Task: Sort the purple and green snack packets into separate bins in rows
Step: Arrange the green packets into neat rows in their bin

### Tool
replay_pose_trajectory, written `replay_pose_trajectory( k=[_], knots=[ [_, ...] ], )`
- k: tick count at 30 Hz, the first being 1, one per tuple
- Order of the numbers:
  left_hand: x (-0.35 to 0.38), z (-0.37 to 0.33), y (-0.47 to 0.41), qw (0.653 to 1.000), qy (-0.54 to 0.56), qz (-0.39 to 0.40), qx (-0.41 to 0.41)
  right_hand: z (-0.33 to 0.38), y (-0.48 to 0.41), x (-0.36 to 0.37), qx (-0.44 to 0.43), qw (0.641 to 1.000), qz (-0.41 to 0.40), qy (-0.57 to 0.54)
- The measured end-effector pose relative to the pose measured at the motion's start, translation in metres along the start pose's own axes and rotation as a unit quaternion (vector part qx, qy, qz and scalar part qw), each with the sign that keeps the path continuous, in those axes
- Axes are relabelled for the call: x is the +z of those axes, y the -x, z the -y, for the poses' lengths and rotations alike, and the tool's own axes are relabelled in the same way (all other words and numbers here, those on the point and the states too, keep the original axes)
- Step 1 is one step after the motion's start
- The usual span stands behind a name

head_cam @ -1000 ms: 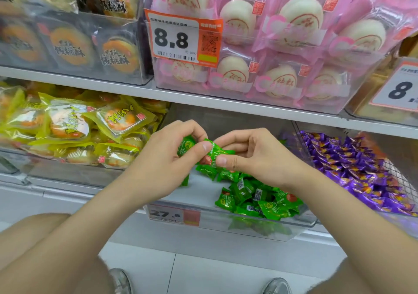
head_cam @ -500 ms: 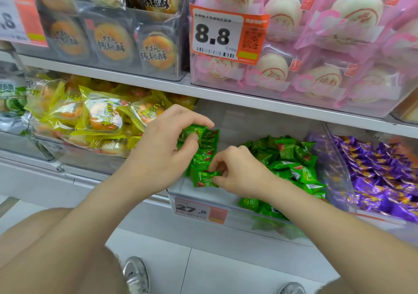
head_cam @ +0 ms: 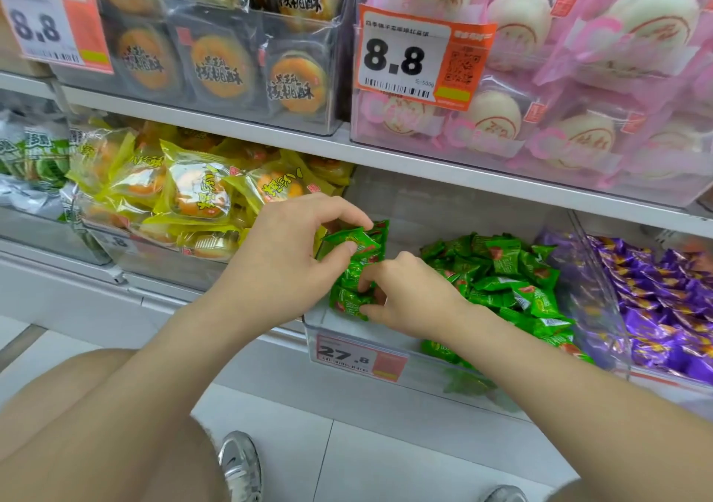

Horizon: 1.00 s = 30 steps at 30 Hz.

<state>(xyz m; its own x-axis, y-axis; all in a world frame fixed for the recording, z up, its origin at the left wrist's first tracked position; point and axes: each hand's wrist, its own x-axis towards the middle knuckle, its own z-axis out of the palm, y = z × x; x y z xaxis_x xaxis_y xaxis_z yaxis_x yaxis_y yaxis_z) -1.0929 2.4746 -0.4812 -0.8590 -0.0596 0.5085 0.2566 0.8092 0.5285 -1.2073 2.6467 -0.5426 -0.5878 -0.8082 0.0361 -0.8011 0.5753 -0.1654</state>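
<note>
A clear bin (head_cam: 455, 208) on the lower shelf holds green snack packets. A short row of them (head_cam: 355, 266) stands along its left side, and a loose heap (head_cam: 505, 281) fills its right half. My left hand (head_cam: 293, 258) pinches the top green packet of the row between thumb and fingers. My right hand (head_cam: 405, 293) pinches the front green packet (head_cam: 349, 303) of the row near the bin's front edge. The bin to the right (head_cam: 596, 308) holds purple snack packets (head_cam: 663, 301).
Yellow pastry packets (head_cam: 200, 193) fill the bin to the left. The upper shelf (head_cam: 386, 158) carries boxes of brown cakes and pink-wrapped buns with 8.8 price tags. A 27.8 price tag (head_cam: 359, 357) hangs on the green bin's front. My knees and shoes show over the white floor below.
The view has shifted left and closer. My hands lowered a green packet from mid-air into the row at the bin's left side, and my right hand now works at the row's front end.
</note>
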Motion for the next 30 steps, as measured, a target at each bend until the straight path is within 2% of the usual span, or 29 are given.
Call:
replay_pose_trajectory(
  k=[5,9,12,14,16,19,22,27,30],
  knots=[
    [-0.001,0.001,0.000,1.000,0.012,-0.012,-0.021,-0.001,0.000,-0.001,-0.001,1.000,-0.006,-0.005],
    [-0.001,0.000,0.000,0.999,0.019,-0.026,-0.029,-0.008,0.006,-0.016,0.042,0.998,-0.035,-0.031],
    [-0.002,0.000,-0.001,0.999,0.021,-0.032,-0.032,-0.009,0.021,-0.040,0.078,0.974,-0.109,-0.180],
    [-0.003,-0.001,-0.001,0.999,0.024,-0.020,-0.036,-0.003,0.033,-0.053,0.064,0.922,-0.118,-0.363],
    [-0.005,-0.002,-0.001,0.999,0.032,-0.001,-0.036,0.004,0.040,-0.061,0.024,0.876,-0.121,-0.467],
    [-0.008,-0.002,0.000,0.998,0.042,0.025,-0.036,0.007,0.042,-0.063,0.017,0.880,-0.132,-0.456],
    [-0.008,0.002,0.004,0.999,-0.012,0.040,-0.014,0.004,0.039,-0.059,0.041,0.887,-0.110,-0.446],
    [-0.005,0.012,0.005,0.994,-0.099,0.041,0.020,0.003,0.033,-0.039,0.064,0.960,-0.020,-0.273],
    [-0.004,0.015,0.005,0.991,-0.118,0.061,0.009,0.008,0.027,-0.025,0.073,0.973,0.008,-0.217]
  ],
)
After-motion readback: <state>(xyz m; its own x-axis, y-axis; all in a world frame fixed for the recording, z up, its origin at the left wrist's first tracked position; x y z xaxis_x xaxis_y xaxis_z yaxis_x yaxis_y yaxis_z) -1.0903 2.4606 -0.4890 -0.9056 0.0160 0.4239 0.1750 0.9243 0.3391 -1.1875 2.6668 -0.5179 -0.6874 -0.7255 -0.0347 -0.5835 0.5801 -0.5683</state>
